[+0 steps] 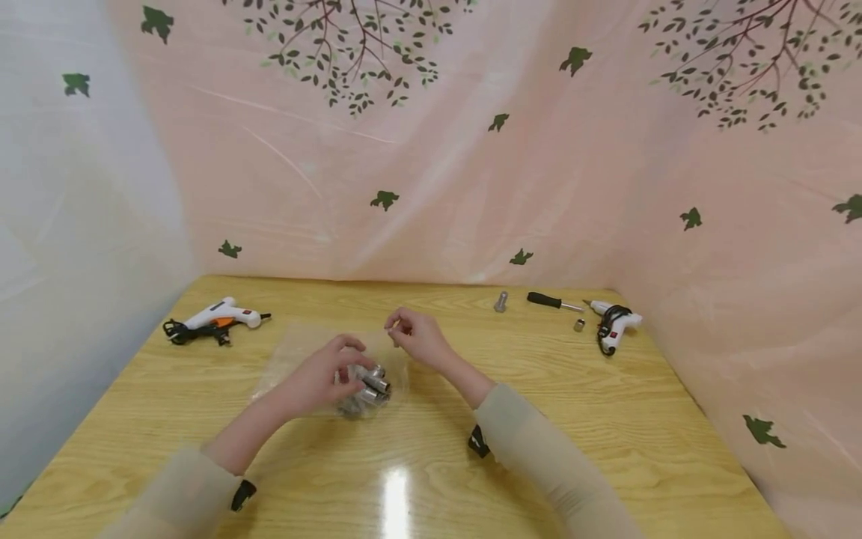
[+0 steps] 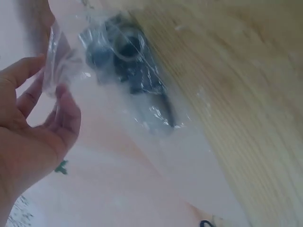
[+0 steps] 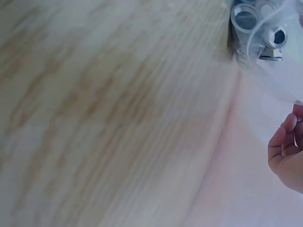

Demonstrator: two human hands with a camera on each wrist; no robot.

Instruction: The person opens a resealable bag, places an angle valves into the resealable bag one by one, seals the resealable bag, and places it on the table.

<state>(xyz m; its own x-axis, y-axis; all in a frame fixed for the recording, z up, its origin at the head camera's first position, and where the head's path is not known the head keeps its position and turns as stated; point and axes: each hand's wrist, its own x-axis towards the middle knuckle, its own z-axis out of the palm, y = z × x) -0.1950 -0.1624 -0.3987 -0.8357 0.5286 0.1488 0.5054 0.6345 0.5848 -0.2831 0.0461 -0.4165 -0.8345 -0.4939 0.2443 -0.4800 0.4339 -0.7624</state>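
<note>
A clear plastic bag (image 1: 316, 359) lies on the wooden table (image 1: 606, 419), with several silvery metal fittings (image 1: 369, 389) bunched at its right end. My left hand (image 1: 346, 374) grips the bag over the fittings. In the left wrist view, the left hand (image 2: 59, 90) pinches a fold of the bag (image 2: 59, 66), and the fittings (image 2: 125, 54) show dark through the film. My right hand (image 1: 393, 326) is raised just behind and pinches the bag's edge. The right wrist view shows curled fingers (image 3: 284, 142) below the fittings (image 3: 255, 19).
A white and orange glue gun (image 1: 215, 318) with a black cord lies at the back left. At the back right are a bolt (image 1: 500, 301), a black-handled screwdriver (image 1: 552, 302), a small nut (image 1: 579, 324) and a second glue gun (image 1: 614, 323). Pink sheeting walls the table in.
</note>
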